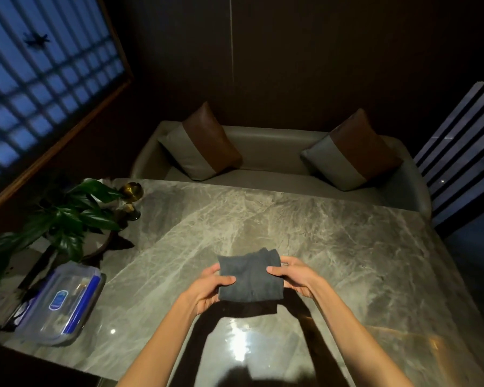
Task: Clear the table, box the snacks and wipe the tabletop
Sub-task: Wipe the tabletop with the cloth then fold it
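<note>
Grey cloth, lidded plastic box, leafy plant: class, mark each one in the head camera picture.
grey cloth (250,277): head view, middle of the folded cloth, between the two hands.
lidded plastic box (59,301): head view, centre of its clear lid.
leafy plant (65,219): head view, a dark green leaf near its middle.

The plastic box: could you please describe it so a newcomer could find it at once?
Start at the marble table. Near its left edge, just in front of the plant, lies the box. It alone is clear plastic, with blue clips and a blue label.
</note>
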Available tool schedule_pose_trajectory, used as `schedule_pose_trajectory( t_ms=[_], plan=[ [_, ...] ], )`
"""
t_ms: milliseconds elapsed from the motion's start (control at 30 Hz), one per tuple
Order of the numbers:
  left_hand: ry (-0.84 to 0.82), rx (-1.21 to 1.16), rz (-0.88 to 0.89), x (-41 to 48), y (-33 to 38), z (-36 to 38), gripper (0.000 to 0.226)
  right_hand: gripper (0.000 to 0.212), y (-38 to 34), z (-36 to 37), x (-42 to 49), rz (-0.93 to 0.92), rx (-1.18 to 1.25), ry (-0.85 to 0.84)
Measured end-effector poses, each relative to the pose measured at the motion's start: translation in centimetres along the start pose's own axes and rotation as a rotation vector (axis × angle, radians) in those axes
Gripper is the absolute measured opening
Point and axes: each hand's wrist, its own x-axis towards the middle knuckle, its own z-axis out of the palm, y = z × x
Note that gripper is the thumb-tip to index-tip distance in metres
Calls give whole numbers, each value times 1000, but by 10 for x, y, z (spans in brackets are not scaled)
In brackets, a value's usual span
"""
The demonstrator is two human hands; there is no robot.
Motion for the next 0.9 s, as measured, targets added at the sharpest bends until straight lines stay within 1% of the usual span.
schedule_pose_trajectory(
  t_ms=[67,133,167,233,333,433,500,600,667,733,800,900],
  plan=[
    [-79,-155,28,0,5,-24,42,35,1,12,7,-77,108,-52],
    [-160,-266,-58,1,13,-42,47,36,-1,27,12,-89,145,-63],
    [-183,-280,-97,2,14,-50,51,36,0,34,14,-78,136,-51],
    [-176,-256,-129,9,19,-68,54,36,0,47,22,-53,108,1],
    [-135,-176,-121,15,36,-89,51,35,-7,63,31,-31,41,74],
    [-41,15,-76,17,49,-100,49,34,-12,85,42,-16,-89,195],
    [29,142,-8,18,53,-98,51,33,-14,109,52,-33,-174,267],
    [118,337,213,21,57,-87,55,35,-16,152,70,-106,-269,357],
    [166,519,363,22,57,-83,55,27,-17,180,80,-144,-230,350],
    [264,729,414,23,54,-87,59,13,-20,204,87,-153,-114,302],
    [329,862,446,21,51,-99,61,19,-23,224,94,-168,-20,270],
    [329,1069,549,20,55,-125,60,21,-24,249,107,-152,32,259]
  ],
)
